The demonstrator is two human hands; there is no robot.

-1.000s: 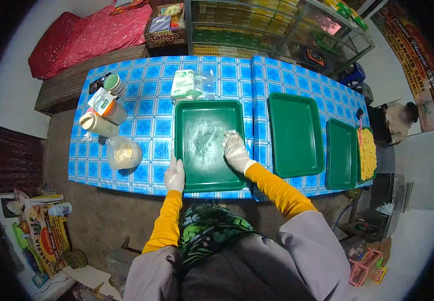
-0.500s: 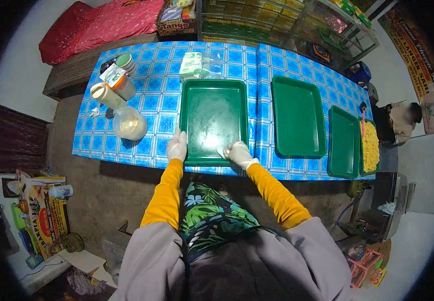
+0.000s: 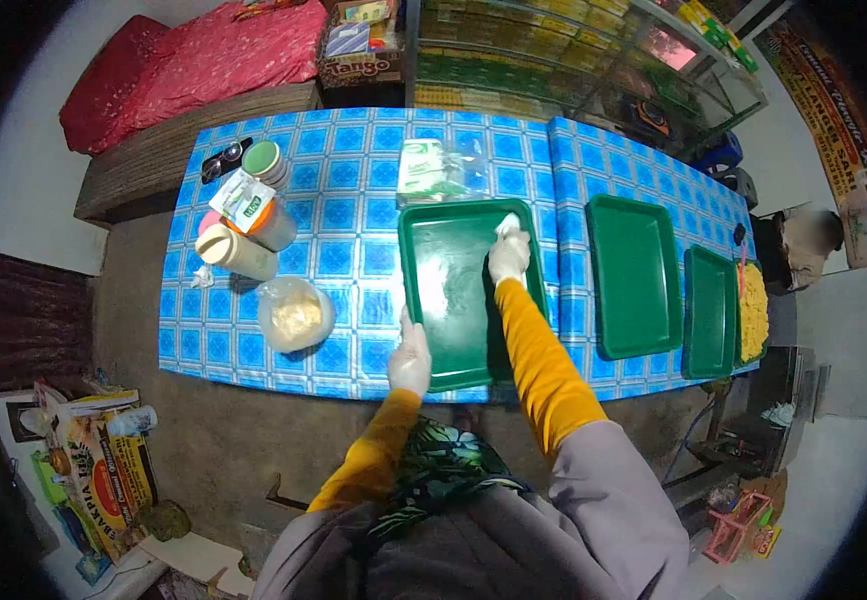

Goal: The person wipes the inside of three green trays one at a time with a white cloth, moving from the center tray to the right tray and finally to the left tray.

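A rectangular green tray (image 3: pixel 453 290) lies in front of me on the table, its surface shiny under the light. My left hand (image 3: pixel 410 360), in a white glove, grips the tray's left rim near the front corner. Inside the tray's far right corner, my gloved right hand (image 3: pixel 509 256) presses a crumpled white tissue (image 3: pixel 507 224) onto the surface; its fingers are closed round it. Just beyond the far rim lies a green and white pack (image 3: pixel 423 165) in clear plastic.
The table (image 3: pixel 353 250) has a blue checked cover. On the left stand a plastic tub (image 3: pixel 296 314), a cream jar (image 3: pixel 236 252) and stacked containers (image 3: pixel 265 162). Rightward lie a second green tray (image 3: pixel 636 275), a narrower one (image 3: pixel 710 312) and yellow food (image 3: pixel 752 310). A person (image 3: pixel 803 245) is at the far right.
My right hand has moved with the tissue from the tray's near right corner to its far right corner. My left hand stays at the left rim. The camera view has shifted.
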